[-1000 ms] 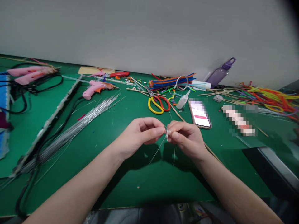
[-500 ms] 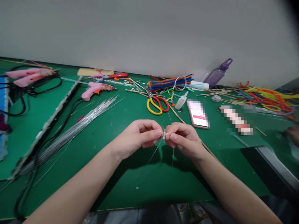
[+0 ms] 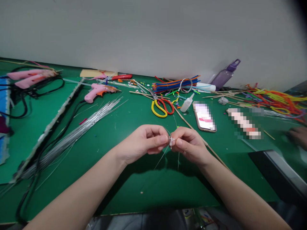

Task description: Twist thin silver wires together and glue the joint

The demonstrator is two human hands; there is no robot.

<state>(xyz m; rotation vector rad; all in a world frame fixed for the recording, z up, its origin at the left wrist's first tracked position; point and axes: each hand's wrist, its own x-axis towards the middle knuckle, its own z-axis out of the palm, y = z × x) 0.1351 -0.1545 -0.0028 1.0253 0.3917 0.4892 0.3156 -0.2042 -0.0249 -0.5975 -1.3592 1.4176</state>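
Note:
My left hand [image 3: 146, 142] and my right hand [image 3: 189, 143] meet above the middle of the green table [image 3: 124, 185]. Both pinch a small white twisted piece [image 3: 171, 140] between thumb and forefinger. Thin silver wire ends [image 3: 163, 156] hang down from that piece toward the table. Fingers of both hands are closed around it.
A bundle of silver wires [image 3: 79, 131] lies to the left. Behind are a pink glue gun [image 3: 98, 91], yellow and red scissors [image 3: 161, 107], a small glue bottle [image 3: 187, 103], a phone [image 3: 204, 116], coloured pipe cleaners [image 3: 175, 84] and a purple bottle [image 3: 225, 75]. Another person's hand [image 3: 297, 135] shows at the far right.
My hands stay pinched on the white piece and shift only slightly. The other person's hand at the far right has come further into view.

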